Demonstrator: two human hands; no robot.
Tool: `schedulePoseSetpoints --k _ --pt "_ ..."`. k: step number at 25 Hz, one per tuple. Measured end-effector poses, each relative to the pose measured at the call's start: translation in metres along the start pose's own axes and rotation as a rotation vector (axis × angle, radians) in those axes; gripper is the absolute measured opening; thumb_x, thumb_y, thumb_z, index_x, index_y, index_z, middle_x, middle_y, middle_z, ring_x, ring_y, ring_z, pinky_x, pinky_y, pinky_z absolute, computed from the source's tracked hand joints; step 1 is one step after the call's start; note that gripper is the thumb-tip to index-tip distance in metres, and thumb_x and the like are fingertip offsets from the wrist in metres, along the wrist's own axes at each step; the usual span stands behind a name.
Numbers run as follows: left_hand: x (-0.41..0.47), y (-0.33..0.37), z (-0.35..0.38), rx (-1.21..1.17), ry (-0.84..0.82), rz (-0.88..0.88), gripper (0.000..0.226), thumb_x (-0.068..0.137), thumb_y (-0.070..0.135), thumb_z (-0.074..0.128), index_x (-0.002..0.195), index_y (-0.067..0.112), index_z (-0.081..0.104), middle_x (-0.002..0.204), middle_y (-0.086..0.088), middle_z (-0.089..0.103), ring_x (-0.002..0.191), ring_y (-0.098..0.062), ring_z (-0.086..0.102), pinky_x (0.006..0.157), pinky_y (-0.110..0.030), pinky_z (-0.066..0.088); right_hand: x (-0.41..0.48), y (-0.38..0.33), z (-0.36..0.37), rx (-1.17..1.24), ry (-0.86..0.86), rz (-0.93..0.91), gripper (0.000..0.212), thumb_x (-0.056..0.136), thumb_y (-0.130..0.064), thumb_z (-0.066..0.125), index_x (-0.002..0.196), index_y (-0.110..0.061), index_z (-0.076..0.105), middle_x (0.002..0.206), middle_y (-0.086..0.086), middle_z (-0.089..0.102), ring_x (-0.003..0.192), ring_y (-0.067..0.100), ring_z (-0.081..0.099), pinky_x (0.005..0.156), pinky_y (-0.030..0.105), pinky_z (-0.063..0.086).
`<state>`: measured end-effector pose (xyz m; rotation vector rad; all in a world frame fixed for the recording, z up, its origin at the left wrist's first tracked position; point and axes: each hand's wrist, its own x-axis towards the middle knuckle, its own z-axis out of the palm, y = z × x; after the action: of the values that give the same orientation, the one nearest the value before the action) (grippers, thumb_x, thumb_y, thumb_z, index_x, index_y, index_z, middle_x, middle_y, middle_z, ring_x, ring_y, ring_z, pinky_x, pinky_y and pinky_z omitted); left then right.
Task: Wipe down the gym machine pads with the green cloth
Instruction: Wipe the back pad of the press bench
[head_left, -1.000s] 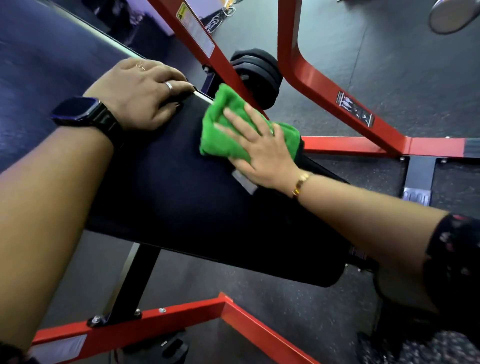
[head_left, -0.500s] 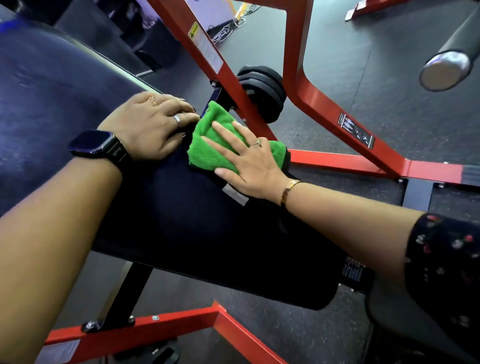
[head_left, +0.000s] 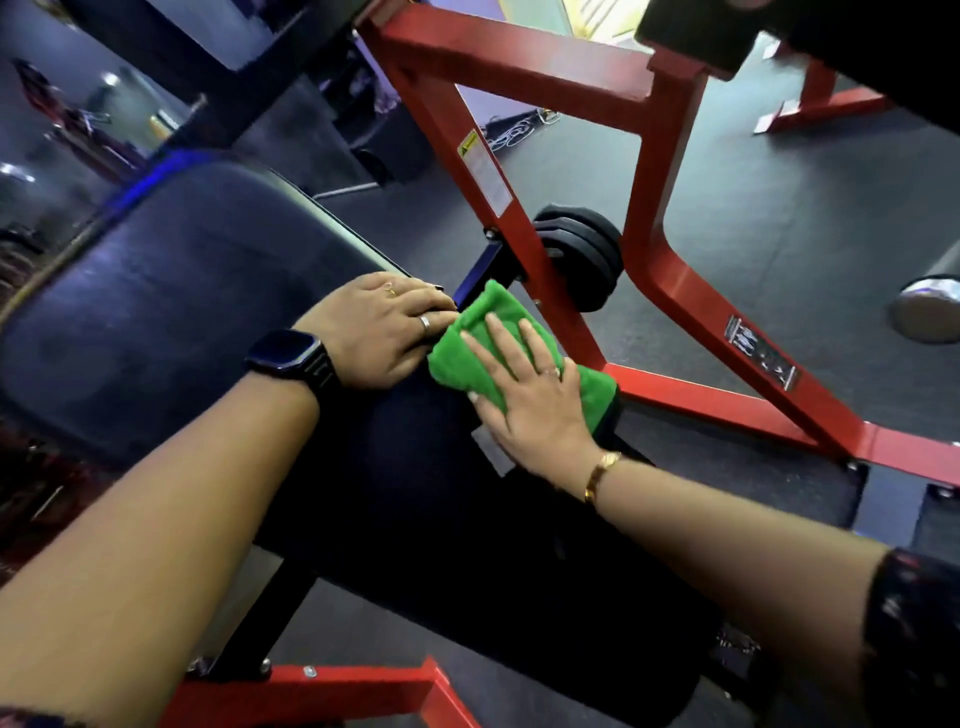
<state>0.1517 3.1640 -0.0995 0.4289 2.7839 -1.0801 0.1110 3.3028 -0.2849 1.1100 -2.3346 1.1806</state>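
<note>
Red painted steel machine frame (head_left: 670, 291) stands behind the black vinyl padded bench pad (head_left: 415, 519). Left hand (head_left: 379, 332) rests palm-down at the pad's far end, fingers loosely bent, grasping nothing. Right hand (head_left: 530, 400), fingers straight and spread, presses the folded green microfibre cloth (head_left: 467, 358) flat onto the pad, just beside the left hand.

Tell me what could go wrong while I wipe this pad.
The cloth sits at the far end of the pad, close to the frame, so your right hand might knock metal. Your left hand rests on the pad beside the cloth, so that patch may get missed.
</note>
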Motion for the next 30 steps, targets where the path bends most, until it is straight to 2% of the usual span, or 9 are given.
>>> schedulePoseSetpoints --k 3,7,9,12,15,18,21,25,30 --pt "0.0 0.002 0.001 0.015 -0.003 -0.003 0.048 0.085 0.041 0.036 0.125 0.023 0.056 0.125 0.0 0.06 0.115 -0.021 0.057 0.102 -0.034 0.039 -0.007 0.008 0.008 0.014 0.031 -0.008 0.066 0.086 -0.053 0.039 0.146 -0.04 0.017 0.154 -0.004 0.027 0.137 0.028 0.034 0.091 0.05 0.041" --pt "-0.005 -0.027 -0.015 0.054 -0.001 -0.114 0.046 0.086 0.043 0.032 0.121 0.028 0.059 0.12 0.002 0.062 0.111 -0.021 0.058 0.098 -0.036 0.042 -0.086 0.041 0.017 -0.122 0.023 -0.388 0.074 0.081 -0.055 0.044 0.147 -0.043 0.014 0.152 -0.008 0.027 0.141 0.027 0.024 0.094 0.049 0.035" --pt "-0.015 -0.059 -0.03 0.063 0.014 -0.215 0.048 0.086 0.041 0.028 0.121 0.027 0.059 0.12 0.003 0.062 0.111 -0.023 0.058 0.096 -0.038 0.044 -0.052 0.042 0.011 -0.045 0.02 -0.225 0.073 0.081 -0.053 0.043 0.147 -0.044 0.013 0.153 -0.007 0.027 0.139 0.025 0.029 0.089 0.049 0.04" --pt "-0.037 -0.096 -0.051 0.085 0.023 -0.298 0.055 0.084 0.04 0.023 0.122 0.023 0.059 0.124 0.0 0.061 0.113 -0.025 0.057 0.095 -0.038 0.044 0.043 -0.028 -0.01 0.131 0.041 0.081 0.061 0.087 -0.055 0.033 0.145 -0.038 0.025 0.152 -0.008 0.031 0.134 0.026 0.039 0.088 0.048 0.043" --pt "-0.056 -0.113 -0.061 0.074 0.048 -0.338 0.054 0.085 0.035 0.023 0.124 0.021 0.058 0.128 0.0 0.059 0.115 -0.027 0.055 0.093 -0.04 0.047 0.067 -0.094 -0.02 0.05 0.117 -0.192 0.061 0.085 -0.056 0.035 0.144 -0.04 0.029 0.152 -0.011 0.031 0.137 0.026 0.035 0.091 0.05 0.037" --pt "-0.083 -0.117 -0.057 0.019 0.105 -0.435 0.049 0.088 0.029 0.028 0.13 0.021 0.052 0.135 -0.001 0.053 0.121 -0.028 0.05 0.097 -0.043 0.046 0.029 -0.079 -0.011 -0.04 0.154 -0.463 0.063 0.083 -0.053 0.045 0.144 -0.041 0.03 0.151 -0.012 0.031 0.137 0.02 0.036 0.092 0.048 0.038" --pt "-0.112 -0.121 -0.051 -0.134 0.209 -0.589 0.046 0.091 0.023 0.033 0.134 0.02 0.048 0.139 -0.003 0.048 0.124 -0.028 0.046 0.103 -0.042 0.042 0.052 -0.058 -0.015 -0.026 0.169 -0.316 0.061 0.084 -0.052 0.043 0.143 -0.044 0.028 0.151 -0.012 0.031 0.137 0.02 0.035 0.088 0.046 0.04" --pt "-0.132 -0.122 -0.055 -0.292 0.281 -0.666 0.044 0.089 0.011 0.037 0.131 0.011 0.051 0.136 -0.01 0.052 0.125 -0.027 0.047 0.107 -0.028 0.03 0.117 -0.126 -0.032 0.081 0.055 -0.093 0.059 0.086 -0.057 0.024 0.144 -0.047 0.016 0.156 -0.015 0.017 0.142 0.024 0.02 0.094 0.05 0.03" --pt "-0.143 -0.119 -0.054 -0.35 0.258 -0.647 0.051 0.085 0.016 0.032 0.133 0.011 0.049 0.14 -0.009 0.048 0.129 -0.024 0.043 0.107 -0.022 0.024 0.082 -0.099 -0.02 -0.163 0.156 -0.649 0.062 0.084 -0.053 0.042 0.144 -0.043 0.028 0.152 -0.012 0.03 0.139 0.021 0.032 0.091 0.044 0.032"
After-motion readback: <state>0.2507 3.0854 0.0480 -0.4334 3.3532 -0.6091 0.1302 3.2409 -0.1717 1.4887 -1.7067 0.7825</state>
